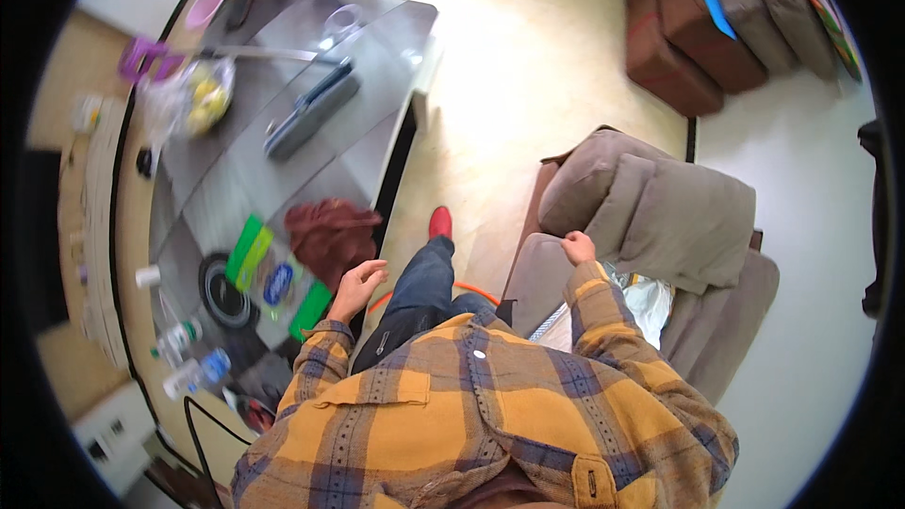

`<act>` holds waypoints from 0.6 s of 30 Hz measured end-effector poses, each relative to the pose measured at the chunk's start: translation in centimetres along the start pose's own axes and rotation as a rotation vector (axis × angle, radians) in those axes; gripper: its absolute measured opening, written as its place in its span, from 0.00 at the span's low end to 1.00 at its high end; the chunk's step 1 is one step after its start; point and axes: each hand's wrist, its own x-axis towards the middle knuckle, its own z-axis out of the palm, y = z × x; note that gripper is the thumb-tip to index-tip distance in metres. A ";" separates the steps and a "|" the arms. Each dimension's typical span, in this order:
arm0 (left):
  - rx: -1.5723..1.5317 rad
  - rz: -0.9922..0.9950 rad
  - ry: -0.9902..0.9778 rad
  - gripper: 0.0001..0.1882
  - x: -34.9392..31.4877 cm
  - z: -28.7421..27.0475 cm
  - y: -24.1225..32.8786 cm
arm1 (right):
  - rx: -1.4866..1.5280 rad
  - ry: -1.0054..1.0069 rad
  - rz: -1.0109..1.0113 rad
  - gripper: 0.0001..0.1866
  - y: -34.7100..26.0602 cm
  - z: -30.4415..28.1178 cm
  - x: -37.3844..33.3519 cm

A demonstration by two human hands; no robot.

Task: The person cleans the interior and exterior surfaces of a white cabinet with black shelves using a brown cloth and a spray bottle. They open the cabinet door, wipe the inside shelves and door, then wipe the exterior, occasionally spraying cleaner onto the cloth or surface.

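My left hand (pixel 356 290) is beside the near edge of a grey tiled table (pixel 377 66), fingers stretched out and nothing in them. Close to it on the table lie a crumpled maroon cloth (pixel 330 238) and a clear packet with green ends (pixel 276 281). On the other side, my right hand (pixel 578 247) hangs in front of a grey-brown sofa (pixel 542 269), its fingers loosely curled with nothing visible in them. Past that forearm, a shiny silver sheet (pixel 652 309) shows on the seat, partly hidden by the sleeve.
Farther along the table are a grey-blue case (pixel 313 113), a plastic bag of yellow items (pixel 203 99) and a tape roll (pixel 344 21). Bottles (pixel 200 369) and a black round object (pixel 226 290) sit nearer. An orange cable (pixel 479 291) crosses the floor; brown cushions (pixel 693 24) stand far right.
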 end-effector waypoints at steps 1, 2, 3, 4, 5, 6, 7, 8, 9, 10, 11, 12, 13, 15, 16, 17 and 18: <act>0.037 0.033 -0.043 0.15 2.6 0.2 3.0 | -0.036 0.026 0.047 0.18 2.3 -1.5 0.5; 0.072 0.060 -0.088 0.15 4.7 0.8 6.0 | 0.092 0.085 0.054 0.15 4.5 -2.5 0.3; 0.120 0.069 -0.125 0.15 6.6 1.5 9.2 | 0.204 0.143 0.104 0.13 6.6 -3.3 -0.1; 0.128 0.062 -0.137 0.15 8.7 2.6 12.9 | 0.366 0.142 0.163 0.12 8.5 -3.9 -1.0; 0.159 0.101 -0.201 0.16 10.8 3.7 17.1 | 0.527 0.133 0.234 0.10 10.2 -4.1 -2.2; 0.152 0.175 -0.265 0.16 12.7 5.0 21.7 | 0.700 0.117 0.336 0.09 11.6 -4.2 -3.2; 0.140 0.215 -0.335 0.19 14.4 6.4 26.6 | 0.579 0.072 0.319 0.08 13.0 -4.3 -4.5; 0.103 0.336 -0.414 0.21 15.6 8.1 31.7 | 0.450 0.042 0.393 0.07 13.9 -4.1 -5.7; 0.032 0.511 -0.556 0.26 16.7 10.1 36.9 | 0.542 0.104 0.451 0.06 14.4 -3.6 -7.0; -0.050 0.653 -0.670 0.35 17.4 12.5 41.8 | 0.808 0.136 0.537 0.08 14.8 -3.0 -8.2; -0.102 0.737 -0.819 0.42 18.0 14.6 46.6 | 0.862 0.104 0.635 0.08 15.0 -2.6 -8.8; -0.119 0.812 -0.931 0.52 18.3 16.9 51.0 | 0.879 0.095 0.723 0.08 15.0 -2.2 -9.2; -0.164 0.889 -1.151 0.62 18.5 19.1 55.0 | 0.883 0.132 0.752 0.07 14.9 -1.9 -9.1; -0.273 0.959 -1.410 0.62 18.2 23.1 60.7 | 1.009 0.221 0.904 0.06 14.5 -1.6 -7.6; -0.326 0.969 -1.533 0.62 18.2 24.9 62.9 | 1.028 0.323 0.897 0.06 14.1 -1.5 -6.5; -0.375 0.959 -1.642 0.61 18.2 26.8 64.6 | 1.040 0.377 0.868 0.05 13.8 -2.2 -4.8; -0.400 0.939 -1.690 0.61 18.7 28.5 66.4 | 1.072 0.461 0.838 0.05 13.2 -3.1 -2.5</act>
